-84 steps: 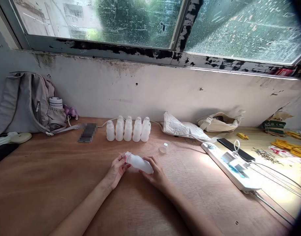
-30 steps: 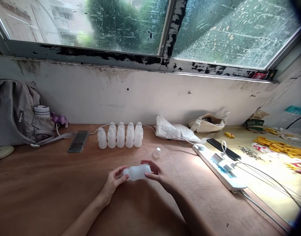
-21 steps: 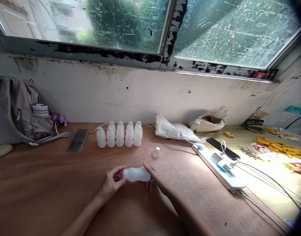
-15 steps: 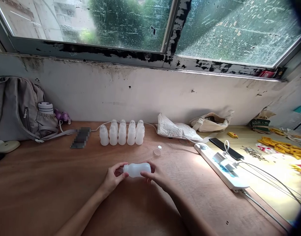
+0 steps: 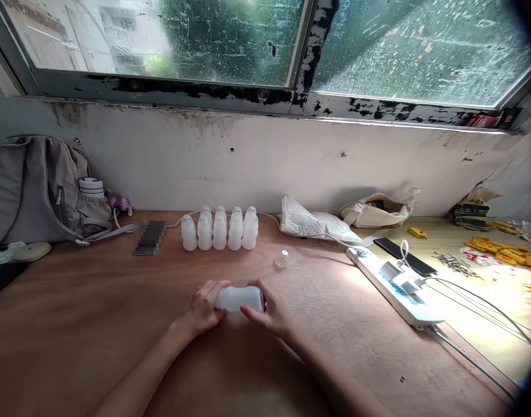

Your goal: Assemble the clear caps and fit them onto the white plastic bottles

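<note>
A milky white baby bottle lies on its side between my two hands, just above the wooden table. My left hand is closed round its neck end, and the fingers hide that end. The bottle's base is gripped by my right hand, thumb in front and fingers behind. A small clear cap sits on the table beyond my right hand. Farther back several similar white bottles with clear caps stand upright in a row.
A grey backpack leans at the back left. Toward the wall lie a silvery-white pouch and a beige cloth bag. On the right, a white power strip with plugs and cables lies by a black phone and yellow plastic parts.
My left hand has rolled over and closed round the bottle's neck end, which showed before. My right hand stays at the base. The whole view has shifted slightly.
</note>
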`<state>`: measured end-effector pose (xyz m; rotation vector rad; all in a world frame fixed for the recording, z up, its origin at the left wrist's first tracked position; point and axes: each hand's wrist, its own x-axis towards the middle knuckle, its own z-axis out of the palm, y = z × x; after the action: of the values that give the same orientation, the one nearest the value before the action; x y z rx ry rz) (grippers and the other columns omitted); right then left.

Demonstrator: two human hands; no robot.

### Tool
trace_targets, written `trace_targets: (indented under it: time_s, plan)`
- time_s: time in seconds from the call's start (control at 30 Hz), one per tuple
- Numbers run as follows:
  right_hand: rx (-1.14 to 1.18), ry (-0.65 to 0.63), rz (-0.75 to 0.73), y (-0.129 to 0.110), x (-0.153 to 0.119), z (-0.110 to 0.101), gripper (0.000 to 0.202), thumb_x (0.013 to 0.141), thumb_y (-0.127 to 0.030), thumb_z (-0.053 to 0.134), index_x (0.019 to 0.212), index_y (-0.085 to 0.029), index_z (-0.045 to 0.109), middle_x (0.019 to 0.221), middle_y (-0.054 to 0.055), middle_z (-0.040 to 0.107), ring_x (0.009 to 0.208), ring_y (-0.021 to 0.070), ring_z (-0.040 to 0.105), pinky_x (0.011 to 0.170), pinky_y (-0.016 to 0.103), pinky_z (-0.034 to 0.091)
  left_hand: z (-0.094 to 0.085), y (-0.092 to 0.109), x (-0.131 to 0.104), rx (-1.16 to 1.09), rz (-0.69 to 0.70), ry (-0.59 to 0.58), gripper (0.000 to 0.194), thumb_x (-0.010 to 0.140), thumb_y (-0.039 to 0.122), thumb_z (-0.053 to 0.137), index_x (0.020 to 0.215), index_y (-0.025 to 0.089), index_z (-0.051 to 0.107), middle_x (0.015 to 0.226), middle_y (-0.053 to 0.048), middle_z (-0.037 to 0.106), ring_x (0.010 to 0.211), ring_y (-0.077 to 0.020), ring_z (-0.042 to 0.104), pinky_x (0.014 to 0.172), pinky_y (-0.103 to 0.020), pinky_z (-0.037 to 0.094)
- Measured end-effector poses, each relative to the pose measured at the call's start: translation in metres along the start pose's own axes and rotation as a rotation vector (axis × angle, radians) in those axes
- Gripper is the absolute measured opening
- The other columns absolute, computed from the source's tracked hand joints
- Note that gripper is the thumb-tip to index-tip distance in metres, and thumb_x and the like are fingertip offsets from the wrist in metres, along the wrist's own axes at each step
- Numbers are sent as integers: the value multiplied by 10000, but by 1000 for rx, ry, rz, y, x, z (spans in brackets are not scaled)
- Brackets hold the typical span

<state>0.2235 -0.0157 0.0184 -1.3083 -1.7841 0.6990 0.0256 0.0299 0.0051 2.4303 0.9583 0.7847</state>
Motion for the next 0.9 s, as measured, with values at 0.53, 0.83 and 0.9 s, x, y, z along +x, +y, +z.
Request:
trace_targets:
  time_s: [0.53, 0.83, 0.9]
  plan:
    - [120, 180, 304, -2, 1, 23, 288, 694, -447, 564, 624, -177, 490, 557, -12, 489, 530, 126, 451, 476, 228, 352, 20, 1, 3, 479, -127, 86, 126, 698, 90, 425, 693, 180, 513, 655, -58, 573, 643, -198, 501, 596, -294, 296]
    - [167, 206, 347, 13, 17, 18, 235, 753, -433, 497, 815, -207, 516, 749, 29, 571, 700, 192, 527, 623, 291, 426, -3, -7, 43, 392, -61, -201, 98, 609, 146, 502, 695, 163, 545, 673, -66, 622, 646, -207, 560, 653, -307, 334]
    - [84, 211, 205, 20, 12, 14, 242, 765, -393, 483, 944, -231, 497, 845, 42, 583, 766, 209, 539, 701, 319, 422, -11, -5, 49, 288, -63, -330, 99, 580, 186, 536, 676, 176, 561, 654, -47, 630, 614, -198, 574, 601, -277, 348]
